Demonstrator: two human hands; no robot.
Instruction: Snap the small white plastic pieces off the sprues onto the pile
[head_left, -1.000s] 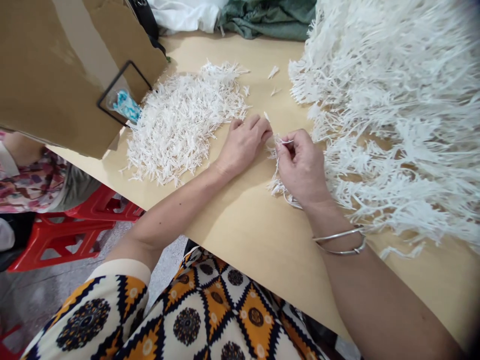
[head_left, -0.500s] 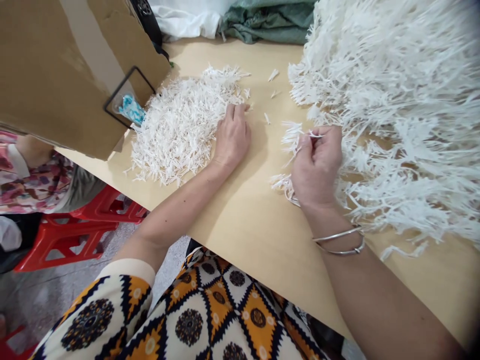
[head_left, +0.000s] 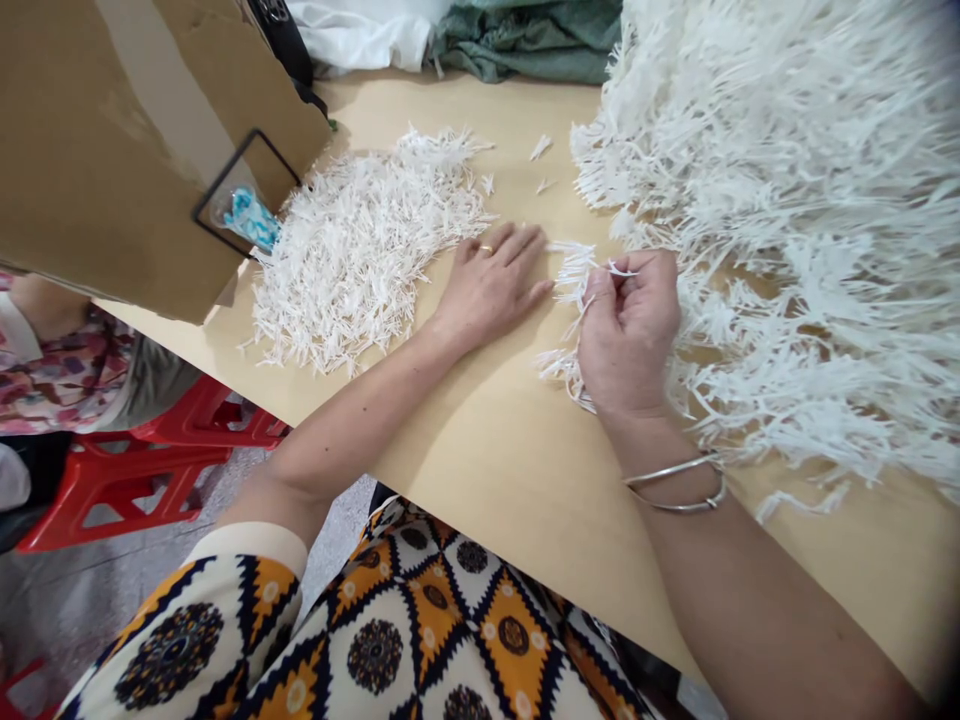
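Note:
Palm down on the table (head_left: pixel 457 430), my left hand (head_left: pixel 495 285) has its fingers stretched out and apart, with nothing in them. Its fingertips reach toward a small cluster of thin white branched strands (head_left: pixel 574 270). My right hand (head_left: pixel 634 330) is closed in a pinch on white strands, whose ends stick out past the thumb; a silver bangle is on that wrist. To the left of my left hand lies a heap of short white sprigs (head_left: pixel 367 250). A far larger pile of long white strands (head_left: pixel 787 200) spreads beyond and right of my right hand.
A cardboard box (head_left: pixel 150 140) stands at the table's left, with a black wire frame (head_left: pixel 244 195) and a blue-and-white packet (head_left: pixel 251 217) against it. Green cloth (head_left: pixel 525 40) lies at the back. Another person's patterned clothing (head_left: pixel 67 370) and red stools (head_left: pixel 127 490) are at lower left.
My left hand has moved right, away from the sprig heap toward the strands, and its fingers have spread out. The right hand keeps its pinch in nearly the same place.

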